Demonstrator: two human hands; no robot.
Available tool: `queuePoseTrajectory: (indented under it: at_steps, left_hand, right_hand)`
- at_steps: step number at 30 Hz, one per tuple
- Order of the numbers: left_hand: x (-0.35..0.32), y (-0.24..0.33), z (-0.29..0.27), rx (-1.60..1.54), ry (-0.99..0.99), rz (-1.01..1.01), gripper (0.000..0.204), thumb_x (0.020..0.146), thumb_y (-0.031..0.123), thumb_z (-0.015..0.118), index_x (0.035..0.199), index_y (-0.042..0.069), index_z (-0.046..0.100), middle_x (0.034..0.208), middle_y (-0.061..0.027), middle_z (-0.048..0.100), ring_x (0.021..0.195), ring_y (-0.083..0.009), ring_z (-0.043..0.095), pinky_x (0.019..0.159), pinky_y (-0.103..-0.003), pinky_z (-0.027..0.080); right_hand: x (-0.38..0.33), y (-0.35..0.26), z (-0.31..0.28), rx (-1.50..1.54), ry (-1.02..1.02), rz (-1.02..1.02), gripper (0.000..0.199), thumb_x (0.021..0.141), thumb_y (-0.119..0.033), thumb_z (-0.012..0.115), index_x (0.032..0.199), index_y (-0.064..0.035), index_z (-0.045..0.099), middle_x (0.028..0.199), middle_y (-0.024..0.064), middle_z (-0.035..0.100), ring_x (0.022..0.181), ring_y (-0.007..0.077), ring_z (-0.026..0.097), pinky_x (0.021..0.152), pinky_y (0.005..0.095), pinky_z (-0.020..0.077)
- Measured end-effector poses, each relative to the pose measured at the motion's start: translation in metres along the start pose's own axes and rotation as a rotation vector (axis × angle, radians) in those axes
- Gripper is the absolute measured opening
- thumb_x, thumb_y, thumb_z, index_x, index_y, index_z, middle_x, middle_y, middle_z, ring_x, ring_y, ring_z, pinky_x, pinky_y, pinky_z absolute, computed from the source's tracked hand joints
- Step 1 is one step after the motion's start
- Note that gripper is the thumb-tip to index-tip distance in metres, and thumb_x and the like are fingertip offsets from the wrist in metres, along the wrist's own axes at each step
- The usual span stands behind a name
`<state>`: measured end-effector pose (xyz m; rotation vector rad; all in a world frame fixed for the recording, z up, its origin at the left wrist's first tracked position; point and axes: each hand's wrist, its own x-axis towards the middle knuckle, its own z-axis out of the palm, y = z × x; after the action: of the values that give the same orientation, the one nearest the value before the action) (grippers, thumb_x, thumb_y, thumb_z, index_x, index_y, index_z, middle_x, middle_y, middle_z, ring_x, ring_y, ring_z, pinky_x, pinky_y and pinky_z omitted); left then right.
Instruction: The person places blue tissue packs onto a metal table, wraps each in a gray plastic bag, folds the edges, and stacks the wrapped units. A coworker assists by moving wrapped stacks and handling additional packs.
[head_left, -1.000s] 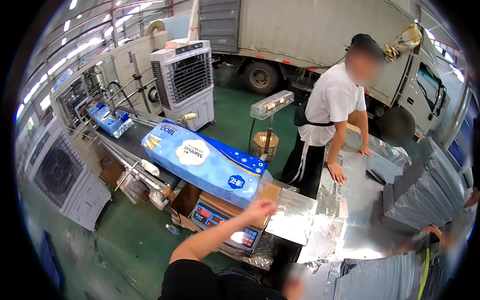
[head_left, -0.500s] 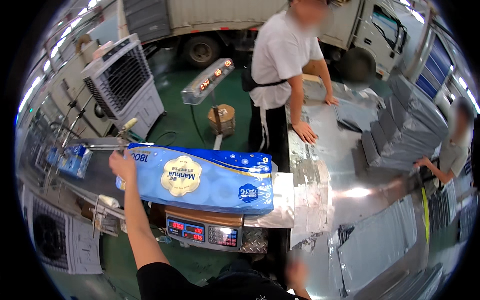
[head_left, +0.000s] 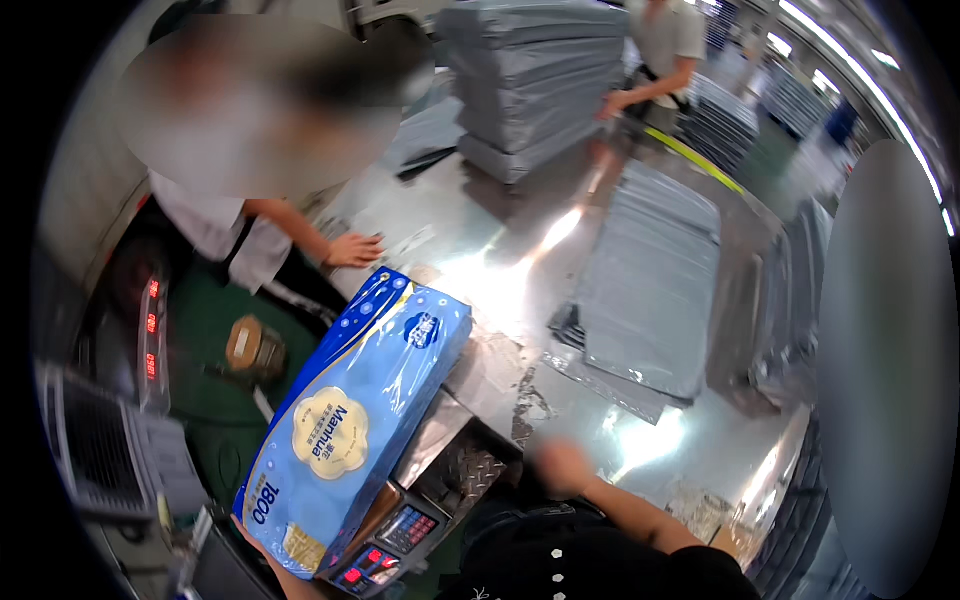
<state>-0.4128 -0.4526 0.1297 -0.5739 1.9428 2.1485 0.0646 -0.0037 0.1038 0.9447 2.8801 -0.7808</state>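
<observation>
A long blue plastic-wrapped pack of tissue rolls (head_left: 385, 385) lies slantwise over the weighing scale (head_left: 385, 560), its far end reaching the metal table. My left hand (head_left: 283, 577) is at the pack's near lower end; the pack hides its fingers, so its grip cannot be made out. My right hand (head_left: 560, 468) is over the table's near edge, close to my body. It is smeared, its fingers do not show, and no held object is visible there.
The metal table (head_left: 500, 390) carries grey wrapped packs (head_left: 655, 280) and a tall grey stack (head_left: 540, 85). Across it, one co-worker's hand (head_left: 355, 250) rests on the table; another co-worker's hand (head_left: 615, 103) touches the stack. A lit display (head_left: 152, 340) stands left.
My view has swung right, toward the table. The blue pack now appears slanted, with its far end against the table side. My left hand has stayed by the same end of the pack.
</observation>
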Motion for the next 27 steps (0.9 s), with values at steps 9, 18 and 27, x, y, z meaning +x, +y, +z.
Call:
queuePoseTrajectory:
  at_steps: [9, 18, 27]
  left_hand:
    - [-0.205, 0.058, 0.227, 0.308, -0.68, 1.012, 0.024, 0.093, 0.026, 0.054, 0.079, 0.006, 0.059, 0.069, -0.0002, 0.051, 0.063, -0.0121, 0.05, 0.056, -0.029, 0.04]
    - [-0.38, -0.097, 0.354, 0.463, -1.369, 1.026, 0.018, 0.083, 0.022, 0.07, 0.085, 0.007, 0.061, 0.083, -0.0103, 0.058, 0.081, -0.0255, 0.058, 0.074, -0.033, 0.047]
    - [-0.464, -0.263, 0.406, 0.23, -1.303, -0.405, 0.05, 0.091, 0.023, 0.064, 0.13, 0.002, 0.04, 0.124, -0.0118, 0.054, 0.11, -0.0191, 0.052, 0.095, -0.035, 0.043]
  right_hand:
    - [0.001, 0.047, 0.022, 0.453, 0.227, 0.099, 0.022, 0.088, -0.025, 0.058, 0.099, -0.0064, 0.062, 0.089, 0.0126, 0.062, 0.086, 0.0281, 0.06, 0.075, 0.0423, 0.048]
    - [0.027, 0.192, -0.04, 1.662, 0.403, 0.122, 0.055, 0.099, -0.039, 0.043, 0.141, -0.004, 0.039, 0.129, 0.0145, 0.055, 0.111, 0.019, 0.057, 0.095, 0.0352, 0.0481]
    - [0.018, 0.209, -0.218, 0.707, 0.318, 0.545, 0.092, 0.076, -0.044, 0.07, 0.145, 0.0019, 0.029, 0.139, 0.0223, 0.044, 0.123, 0.0298, 0.049, 0.101, 0.0361, 0.0412]
